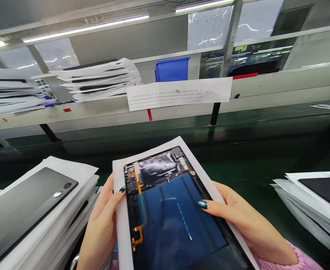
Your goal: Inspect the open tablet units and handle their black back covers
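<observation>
Between my two hands is an opened tablet (165, 210) lying on a white foam sheet (119, 217). Its inside faces up: a dark blue battery panel, a shiny black film and orange flex cables show. My left hand (104, 221) grips the left edge, thumb on top of the sheet beside the tablet. On the right edge my right hand (238, 213) holds on, its thumb resting over the battery area. The other fingers of both hands are hidden underneath. Left of my left hand, a grey tablet back cover (32, 210) with a camera lens tops a stack of white sheets (77, 187).
At the right stands another stack of white sheets (299, 202) with a dark panel (324, 191) on top. A shelf (103, 108) runs across the back, bearing sheet piles (103, 78), a blue bin (172, 70) and a hanging paper strip (178, 93). The bench surface (238, 165) is dark green.
</observation>
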Motion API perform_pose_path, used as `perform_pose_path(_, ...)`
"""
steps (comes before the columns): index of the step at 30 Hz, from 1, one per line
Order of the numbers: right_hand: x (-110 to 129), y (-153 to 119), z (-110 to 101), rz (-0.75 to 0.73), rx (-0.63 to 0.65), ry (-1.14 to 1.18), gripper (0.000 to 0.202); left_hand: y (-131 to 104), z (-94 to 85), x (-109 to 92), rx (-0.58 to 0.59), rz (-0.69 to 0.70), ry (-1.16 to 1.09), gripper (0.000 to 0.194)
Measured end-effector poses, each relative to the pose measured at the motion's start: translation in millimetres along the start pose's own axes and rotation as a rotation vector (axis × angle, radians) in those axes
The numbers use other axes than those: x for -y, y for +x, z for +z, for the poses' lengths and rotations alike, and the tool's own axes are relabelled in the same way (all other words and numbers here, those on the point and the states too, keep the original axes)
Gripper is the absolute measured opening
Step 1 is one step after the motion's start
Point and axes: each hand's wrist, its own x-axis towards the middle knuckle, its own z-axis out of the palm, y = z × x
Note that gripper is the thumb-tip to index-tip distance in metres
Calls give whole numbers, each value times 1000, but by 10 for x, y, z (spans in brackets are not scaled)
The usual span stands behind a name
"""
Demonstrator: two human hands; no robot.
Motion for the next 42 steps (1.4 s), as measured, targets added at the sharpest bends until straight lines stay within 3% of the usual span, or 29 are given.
perform_pose_path(14,34,-84,-25,-67,-136,-330,38,53,-65,83,-25,16,74,64)
perform_pose_path(20,-59,-80,-101,-56,-168,-399,41,31,26,-10,-74,-21,78,84)
perform_pose_path(28,-22,-82,-59,-81,-126,-345,38,55,-39,38,-43,-12,135,85)
perform_pose_path(35,-20,-62,-63,-97,-103,-316,43,118,-138,89,63,109,399,67)
perform_pose_path(42,-291,-148,-292,-3,-145,-208,46,226,-17,213,289,153,987,71)
